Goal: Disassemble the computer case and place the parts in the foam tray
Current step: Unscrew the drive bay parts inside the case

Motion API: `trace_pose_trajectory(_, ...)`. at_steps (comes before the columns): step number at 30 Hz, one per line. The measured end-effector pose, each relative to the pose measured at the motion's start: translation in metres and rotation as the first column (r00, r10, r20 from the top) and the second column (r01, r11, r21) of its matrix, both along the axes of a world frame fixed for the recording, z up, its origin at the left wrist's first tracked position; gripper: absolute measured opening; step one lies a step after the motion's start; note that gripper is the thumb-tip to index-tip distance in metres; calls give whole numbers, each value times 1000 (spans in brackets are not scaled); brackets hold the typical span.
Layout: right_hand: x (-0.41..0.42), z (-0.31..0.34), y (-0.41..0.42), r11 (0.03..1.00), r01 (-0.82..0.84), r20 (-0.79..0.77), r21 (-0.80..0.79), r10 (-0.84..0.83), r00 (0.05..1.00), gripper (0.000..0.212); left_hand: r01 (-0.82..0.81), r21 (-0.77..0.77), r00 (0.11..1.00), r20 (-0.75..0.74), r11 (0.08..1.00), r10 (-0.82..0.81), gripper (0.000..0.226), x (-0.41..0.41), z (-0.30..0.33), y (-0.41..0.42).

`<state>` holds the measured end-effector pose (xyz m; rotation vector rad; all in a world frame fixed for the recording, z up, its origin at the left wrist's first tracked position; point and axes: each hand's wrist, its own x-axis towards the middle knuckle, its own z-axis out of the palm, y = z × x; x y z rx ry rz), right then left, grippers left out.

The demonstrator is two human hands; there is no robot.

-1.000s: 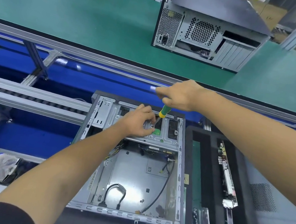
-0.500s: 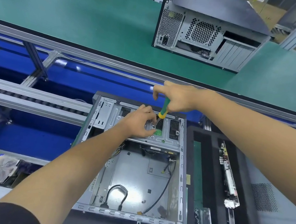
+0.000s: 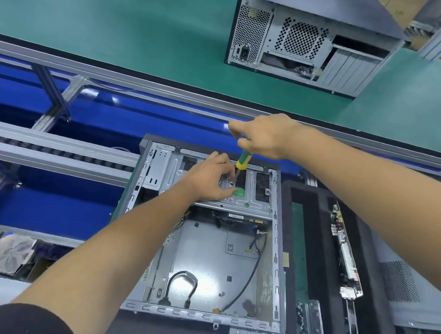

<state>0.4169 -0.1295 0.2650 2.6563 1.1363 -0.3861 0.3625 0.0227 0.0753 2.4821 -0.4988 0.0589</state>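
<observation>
While the right hand [image 3: 264, 134] has lifted slightly since a second ago, its fingers stay curled round the top of the green-and-yellow screwdriver [image 3: 242, 161], held nearly upright with the tip on the metal bracket [image 3: 240, 201]. The left hand [image 3: 212, 178] pinches at the screw beside the tip, fingers bent. Both work at the far end of the open computer case [image 3: 209, 251], just left of the black foam tray [image 3: 307, 208].

Our left hand [image 3: 209, 178] hid the screwdriver [image 3: 243, 162] tip and screw; the foam tray [image 3: 363, 317] ran off the frame's bottom edge.
</observation>
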Motion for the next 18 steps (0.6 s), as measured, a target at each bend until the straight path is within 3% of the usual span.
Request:
trace_pose_trajectory(5, -9, 3, 6, 997, 28, -201, 76, -12, 980, 40, 10, -15, 1000, 8, 1000, -10, 28, -1, 0, 1)
trace_pose_trajectory(9, -5, 8, 11, 984, -7, 122, -179, 29, 992, 34, -6, -23, 1000, 6, 1000, 6, 28, 1, -3, 1)
trace_pose_trajectory(11, -3, 9, 10, 986, -1, 88, -164, 16, 996, 18, -6, -21, 1000, 21, 1000, 7, 28, 2, -5, 1)
trace_pose_trajectory(15, -3, 10, 4, 999, 47, -164, -1, -46, 985, 39, 1, -33, 999, 34, 999, 0, 29, 2, -7, 1)
trace_pose_trajectory(16, -4, 10, 3, 999, 53, -155, -10, -53, 987, 36, 1, -27, 999, 32, 1000, 0, 29, 2, -7, 1)
trace_pose_trajectory(18, -3, 6, 2, 991, 23, 45, -132, -17, 999, 32, 1, -15, 1000, 27, 1000, -1, 31, 2, -7, 1)
